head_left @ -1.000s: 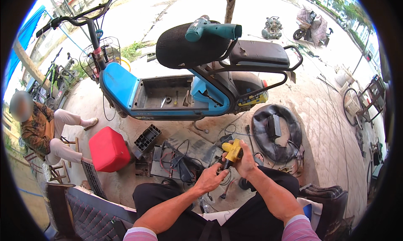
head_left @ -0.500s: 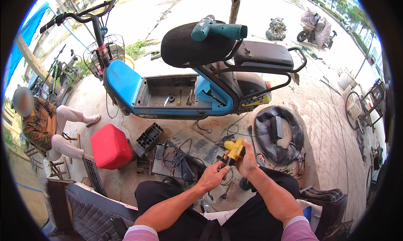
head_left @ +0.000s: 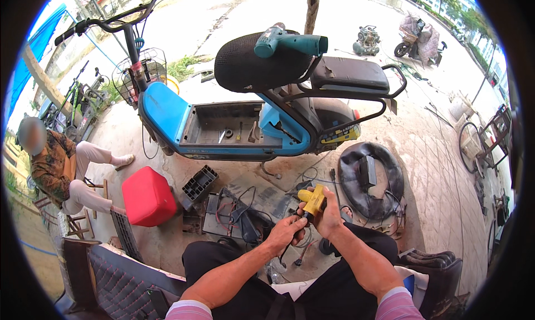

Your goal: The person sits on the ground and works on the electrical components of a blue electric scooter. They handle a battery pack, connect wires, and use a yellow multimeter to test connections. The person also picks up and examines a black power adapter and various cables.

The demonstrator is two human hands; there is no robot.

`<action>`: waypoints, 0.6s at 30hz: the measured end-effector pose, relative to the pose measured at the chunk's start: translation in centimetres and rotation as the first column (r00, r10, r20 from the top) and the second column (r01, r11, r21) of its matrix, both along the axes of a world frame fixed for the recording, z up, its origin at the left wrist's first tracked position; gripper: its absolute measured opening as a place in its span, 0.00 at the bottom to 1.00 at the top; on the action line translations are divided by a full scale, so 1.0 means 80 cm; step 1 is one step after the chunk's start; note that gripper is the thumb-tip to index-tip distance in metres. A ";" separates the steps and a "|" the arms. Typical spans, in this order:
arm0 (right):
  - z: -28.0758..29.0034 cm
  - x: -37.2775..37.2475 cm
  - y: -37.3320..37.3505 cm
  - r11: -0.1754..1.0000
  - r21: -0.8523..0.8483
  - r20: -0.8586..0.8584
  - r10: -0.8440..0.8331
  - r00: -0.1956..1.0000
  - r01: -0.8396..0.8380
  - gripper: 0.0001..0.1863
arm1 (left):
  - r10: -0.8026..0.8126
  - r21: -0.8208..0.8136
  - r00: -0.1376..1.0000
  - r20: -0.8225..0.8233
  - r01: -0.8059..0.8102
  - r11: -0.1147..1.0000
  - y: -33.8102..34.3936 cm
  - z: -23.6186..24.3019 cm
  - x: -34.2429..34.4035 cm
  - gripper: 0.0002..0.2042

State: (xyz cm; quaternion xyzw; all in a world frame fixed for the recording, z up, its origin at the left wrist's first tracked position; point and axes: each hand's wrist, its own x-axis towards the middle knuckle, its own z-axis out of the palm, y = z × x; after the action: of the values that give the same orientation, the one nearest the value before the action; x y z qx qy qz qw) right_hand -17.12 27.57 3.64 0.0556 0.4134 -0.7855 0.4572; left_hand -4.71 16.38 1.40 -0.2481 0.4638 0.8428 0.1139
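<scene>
Hands: 2, close together on 1 yellow tool (head_left: 313, 200).
Right hand (head_left: 330, 215): wrapped around the tool's yellow body.
Left hand (head_left: 285, 234): fingers pinched on its dark lower end; the exact grip is partly hidden.
Yellow tool: 1, held up just beyond the person's knees, tilted, clear of the ground.
Scooter (head_left: 161, 112): 1, blue, with 2 seats, a mesh-covered front saddle (head_left: 238, 64) and a dark rear seat (head_left: 351, 76).
Green drill (head_left: 292, 44): 1, lying on the front saddle.
Black tube (head_left: 350, 187): 1 ring on the ground, with 1 black box (head_left: 368, 170) at it.
Red stool (head_left: 148, 198): 1, beside 1 black compartment tray (head_left: 200, 184).
Seated person (head_left: 51, 159): 1, at far left.
Writing: small pale lettering along the scooter's lower side; dark marks on 1 yellow sticker (head_left: 349, 134) at its rear.
</scene>
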 end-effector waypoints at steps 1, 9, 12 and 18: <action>-0.002 0.001 0.000 1.000 0.000 -0.007 -0.018 1.000 0.018 0.30 | -0.004 -0.002 1.000 -0.004 0.004 1.000 0.001 0.000 0.000 0.13; -0.011 0.012 -0.001 0.998 -0.012 -0.010 -0.061 0.998 0.061 0.30 | -0.011 -0.037 1.000 -0.006 0.010 0.999 0.006 0.000 0.003 0.13; -0.010 0.009 0.004 1.000 -0.014 -0.044 -0.017 0.999 0.016 0.30 | -0.039 -0.076 0.999 -0.019 0.037 0.996 0.002 0.004 -0.001 0.14; 0.000 -0.005 0.007 1.000 -0.004 -0.107 0.016 0.994 -0.017 0.31 | -0.071 -0.125 0.994 -0.080 0.061 0.990 0.004 0.008 -0.009 0.16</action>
State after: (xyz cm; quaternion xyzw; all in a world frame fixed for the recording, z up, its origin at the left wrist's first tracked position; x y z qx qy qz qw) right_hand -17.55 28.12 3.67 0.0090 0.4357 -0.7846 0.4410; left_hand -5.44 16.72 2.06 -0.2032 0.5268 0.8184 0.1066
